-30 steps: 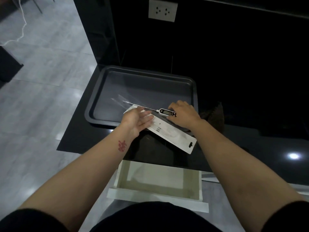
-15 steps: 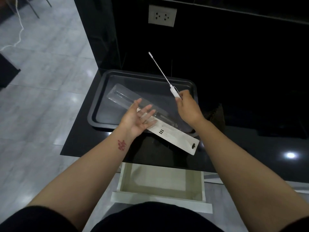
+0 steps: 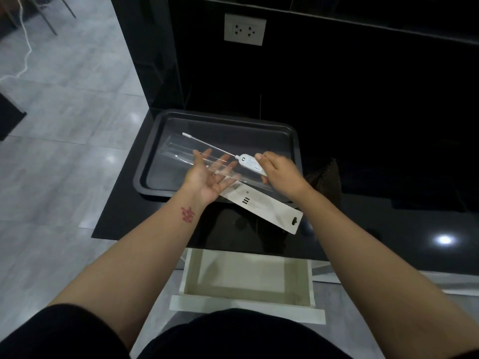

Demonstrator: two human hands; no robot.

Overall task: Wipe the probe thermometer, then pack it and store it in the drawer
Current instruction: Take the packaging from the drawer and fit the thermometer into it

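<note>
White plastic thermometer (image 3: pixel 250 162) with thin metal probe is pinched in the right hand (image 3: pixel 281 174) over the dark metal tray (image 3: pixel 166 120); left hand (image 3: pixel 207 177) is spread under the clear blister pack (image 3: pixel 181 149), glossy black table (image 3: pixel 363 229) below.

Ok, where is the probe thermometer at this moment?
In the head view it is right of centre, over the dark tray: the right hand holds the probe thermometer by its white body, its probe pointing left above the clear plastic packaging.

Glossy black worktop (image 3: pixel 363 229); matt dark metal tray (image 3: pixel 233 120); clear glossy plastic blister (image 3: pixel 181 149); matt white card backing (image 3: pixel 269 208); smooth white plastic thermometer (image 3: pixel 250 161) with thin metal probe.
</note>
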